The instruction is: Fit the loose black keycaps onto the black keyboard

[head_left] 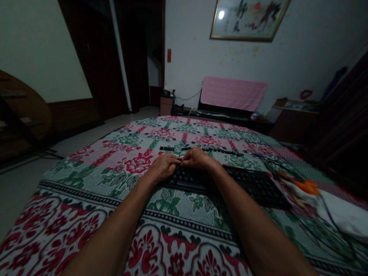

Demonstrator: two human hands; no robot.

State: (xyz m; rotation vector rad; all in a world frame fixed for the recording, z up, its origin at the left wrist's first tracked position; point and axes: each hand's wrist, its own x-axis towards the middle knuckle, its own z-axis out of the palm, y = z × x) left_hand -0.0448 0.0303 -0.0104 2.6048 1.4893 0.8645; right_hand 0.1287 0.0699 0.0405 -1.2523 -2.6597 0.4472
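A black keyboard (188, 180) lies on the patterned bedspread, its right half passing under my right forearm. My left hand (164, 165) is closed over the keyboard's far left corner, fingers bent and pressed against it. Close beside it, my right hand (196, 158) pinches with thumb and forefinger at the keyboard's far edge. Whatever is between those fingertips is too small and dark to name. Just beyond the hands, small black keycaps (166, 148) lie in a short group. A longer line of keycaps (225, 151) runs off to the right.
Black cable (283, 165) lies in loops right of the keyboard. Near it are an orange object (307, 187) and a white sheet or bag (345, 214). The bedspread (86, 184) covers a wide surface. A pink towel (232, 92) hangs over something by the far wall.
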